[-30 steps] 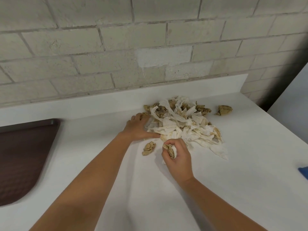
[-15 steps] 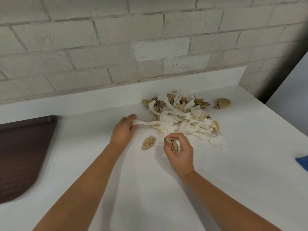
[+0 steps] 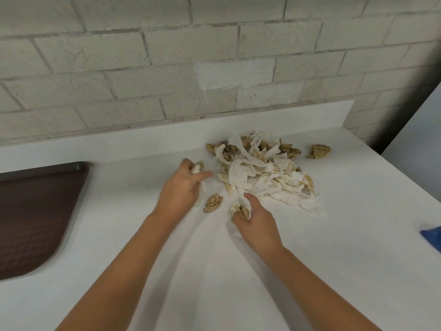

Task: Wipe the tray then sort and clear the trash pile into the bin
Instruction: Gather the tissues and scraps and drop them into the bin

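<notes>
At frame centre, the left hand [image 3: 181,187] clenches a white paper strip [image 3: 197,168]; the right hand [image 3: 256,218] grips a crumpled brown-and-white wad [image 3: 239,210]. Both hover just left of the white-and-brown paper trash pile [image 3: 262,170] on the white worktop [image 3: 334,259].

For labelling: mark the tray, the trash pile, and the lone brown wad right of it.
tray [image 3: 35,211]: head view, textured floor.
trash pile [image 3: 238,174]: head view, white sheet mid-pile.
lone brown wad [image 3: 319,151]: head view, its centre.
</notes>
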Tool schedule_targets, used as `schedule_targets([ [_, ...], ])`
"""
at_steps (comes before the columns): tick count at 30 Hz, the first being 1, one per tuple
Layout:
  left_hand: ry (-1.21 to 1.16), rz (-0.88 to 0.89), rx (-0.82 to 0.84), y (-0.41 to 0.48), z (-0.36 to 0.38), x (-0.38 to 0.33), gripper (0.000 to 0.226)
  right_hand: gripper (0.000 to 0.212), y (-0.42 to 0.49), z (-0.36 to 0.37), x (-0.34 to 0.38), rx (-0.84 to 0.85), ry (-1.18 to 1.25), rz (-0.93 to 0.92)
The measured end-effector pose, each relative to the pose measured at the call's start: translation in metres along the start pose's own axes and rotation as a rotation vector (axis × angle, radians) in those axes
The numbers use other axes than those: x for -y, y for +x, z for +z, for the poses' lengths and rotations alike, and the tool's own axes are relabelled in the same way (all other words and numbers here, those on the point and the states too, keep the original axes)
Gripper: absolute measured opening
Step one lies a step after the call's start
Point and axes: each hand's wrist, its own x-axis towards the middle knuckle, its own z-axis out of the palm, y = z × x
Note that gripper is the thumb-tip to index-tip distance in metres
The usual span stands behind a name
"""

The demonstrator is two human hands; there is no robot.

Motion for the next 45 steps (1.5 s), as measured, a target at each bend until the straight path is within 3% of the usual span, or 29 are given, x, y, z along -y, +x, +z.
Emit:
schedule_targets([
  [4,0.052,-0.059,0.237,-0.017,0.046,-0.015,0.025,0.043,-0.004,0.002,0.005,0.04,-0.458,-0.112],
  [7,0.005,-0.073,0.213,-0.031,0.058,-0.017,0.036,0.027,-0.015,0.012,-0.006,-0.112,-0.631,-0.37],
  [10,0.023,-0.095,0.143,-0.035,0.062,-0.017,0.045,0.019,-0.019,0.015,-0.018,-0.188,-0.637,-0.56],
  [12,0.079,-0.126,0.119,-0.037,0.065,-0.017,0.048,0.017,-0.021,0.012,-0.02,-0.181,-0.501,-0.562],
  [17,0.17,-0.202,0.082,-0.038,0.063,-0.021,0.041,0.006,-0.033,-0.003,-0.013,-0.052,0.12,-0.373],
  [23,0.155,-0.24,0.118,-0.048,0.057,-0.031,0.031,0.014,-0.054,-0.037,0.001,-0.133,0.57,-0.1],
  [28,0.099,-0.221,0.031,-0.07,0.05,-0.047,0.024,0.016,-0.066,-0.068,-0.004,-0.214,0.797,0.155],
  [30,0.048,-0.248,-0.009,-0.08,0.048,-0.055,0.016,0.017,-0.064,-0.074,-0.01,-0.196,0.672,0.214],
  [35,-0.076,-0.459,0.021,-0.089,0.039,-0.07,0.048,0.006,-0.038,-0.07,-0.02,-0.144,0.154,0.105],
  [38,-0.072,-0.506,0.017,-0.087,0.038,-0.074,0.043,0.02,-0.019,-0.06,-0.022,-0.13,-0.147,0.006],
  [42,-0.076,-0.533,-0.008,-0.085,0.038,-0.076,0.04,0.046,0.006,-0.043,-0.018,-0.073,-0.472,0.027],
  [45,-0.073,-0.571,-0.001,-0.083,0.037,-0.076,0.041,0.037,0.014,-0.039,-0.015,-0.06,-0.562,-0.014],
])
